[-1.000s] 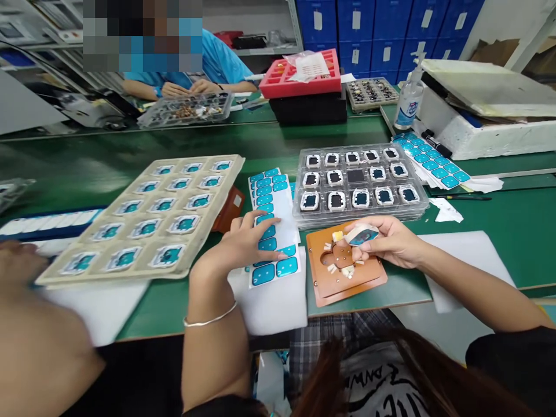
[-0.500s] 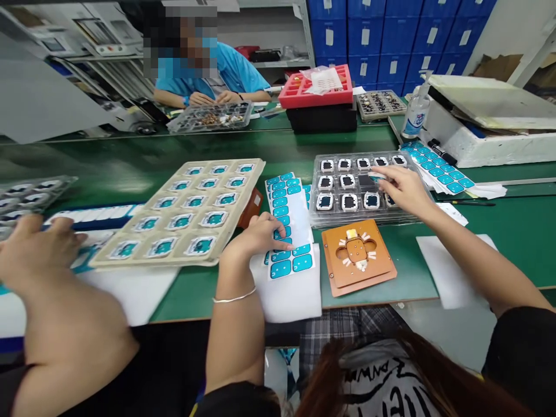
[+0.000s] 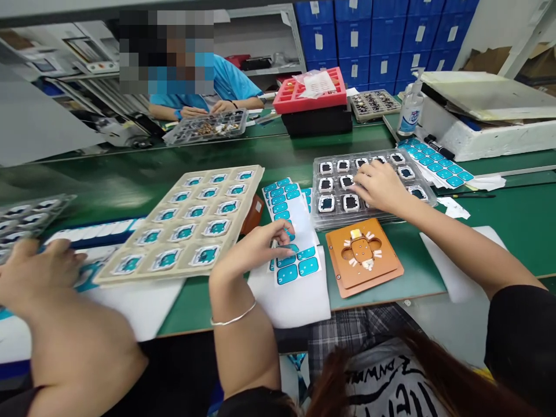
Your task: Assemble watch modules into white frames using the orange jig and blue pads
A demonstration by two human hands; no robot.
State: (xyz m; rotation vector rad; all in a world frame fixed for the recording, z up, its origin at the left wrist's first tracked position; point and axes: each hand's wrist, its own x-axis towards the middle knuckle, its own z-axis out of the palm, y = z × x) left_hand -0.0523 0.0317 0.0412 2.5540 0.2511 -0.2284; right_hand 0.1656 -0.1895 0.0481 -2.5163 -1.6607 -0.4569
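Note:
My right hand [image 3: 377, 184] is over the clear plastic tray [image 3: 320, 218], its fingers bent together at a middle-row pocket; whatever they hold is hidden. Square white-framed dark parts sit in that tray's pockets. My left hand [image 3: 270, 238], bracelet on its wrist, rests by the blue sticker sheets [image 3: 287, 272], thumb and fingers apart and holding nothing. Under the sheets lies white foam [image 3: 299, 307]. An orange fixture [image 3: 362, 255] with a rounded recess and small white pieces stands between the foam and the right forearm.
To the left is a beige tray [image 3: 174, 265] of parts with blue faces. A co-worker's hand [image 3: 43, 272] is at far left. Across the bench sits a person in blue [image 3: 234, 81]. A red tray [image 3: 309, 92], sanitizer bottle [image 3: 410, 110] and foam box [image 3: 486, 133] stand behind.
My right hand has moved left over the clear tray, from one pocket toward its middle. My left hand's fingers have spread slightly. The whole view has shifted a little.

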